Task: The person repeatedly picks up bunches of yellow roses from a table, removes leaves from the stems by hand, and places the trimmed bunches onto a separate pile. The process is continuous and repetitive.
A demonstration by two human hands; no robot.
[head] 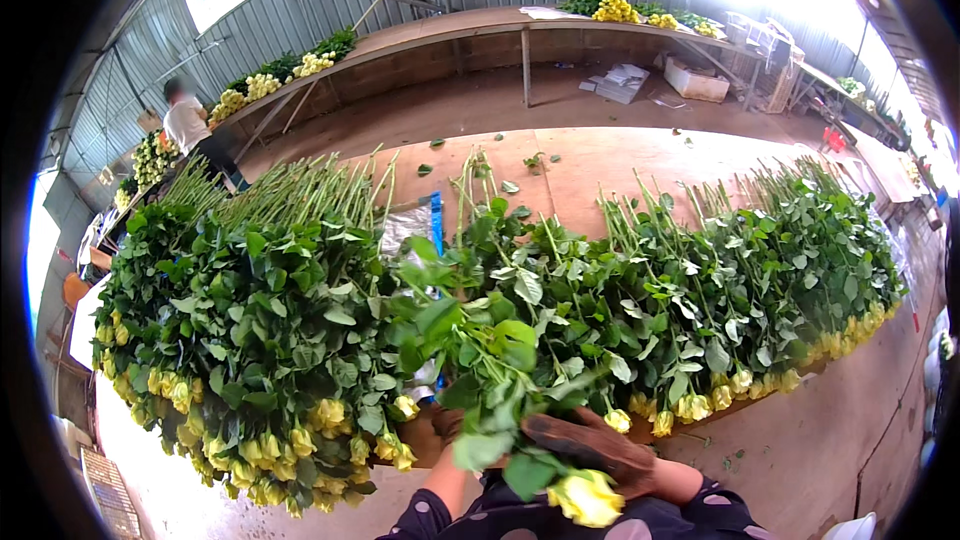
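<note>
A leafy stem with a yellow rose (586, 499) lies across the space between my hands, its bloom close to my body. My right hand (596, 446), in a dark brown glove, is against the stem's leaves just above the bloom. Partly hidden behind the leaves, my left hand (448, 424) is also gloved, and its fingers are mostly covered. Beyond, many yellow roses (255, 450) lie in a deep pile on the left, blooms towards me. More yellow roses (694, 406) lie along the right side of the wooden table (517, 157). Between them shows a silvery sheet with a blue edge (436, 221).
Loose leaves (425, 169) are scattered on the table's far part. A person (187, 124) stands at the back left beside a long bench (420, 34) bearing rose bunches. Under that bench are a white box (696, 80) and stacked sheets (619, 82). A wire crate (111, 491) stands low at left.
</note>
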